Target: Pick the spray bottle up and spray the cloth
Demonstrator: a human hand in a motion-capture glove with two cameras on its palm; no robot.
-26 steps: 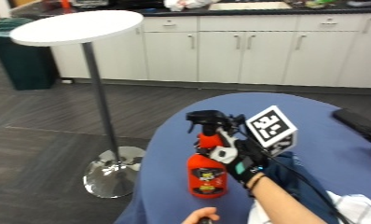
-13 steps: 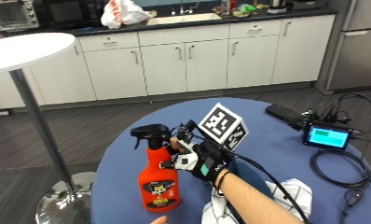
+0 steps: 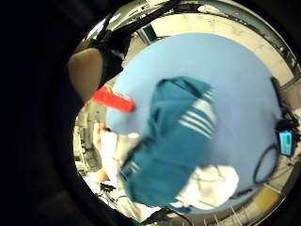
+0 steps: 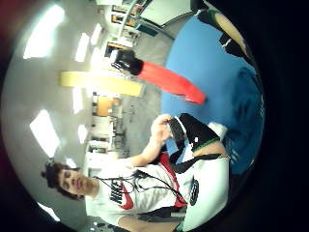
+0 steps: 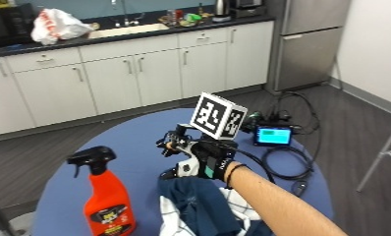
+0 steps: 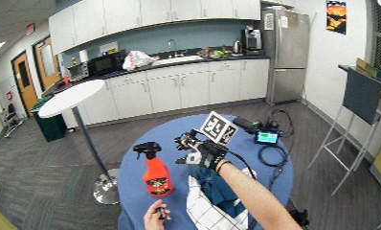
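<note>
- The spray bottle (image 5: 108, 202) is orange-red with a black trigger head and a dark label, standing upright on the round blue table (image 5: 136, 147), apart from the gloved right hand (image 5: 199, 161) on its thumb side.
- That hand hovers above the table, fingers spread and relaxed, gripping nothing.
- The cloth (image 5: 199, 206), teal with white checked parts, lies crumpled under the wrist and forearm.
- Bare tabletop lies between hand and bottle; the bottle stands near the table's edge.
- Beyond the hand, a small lit screen (image 5: 272, 135) and black cables (image 5: 284, 164) sit near the far edge.
</note>
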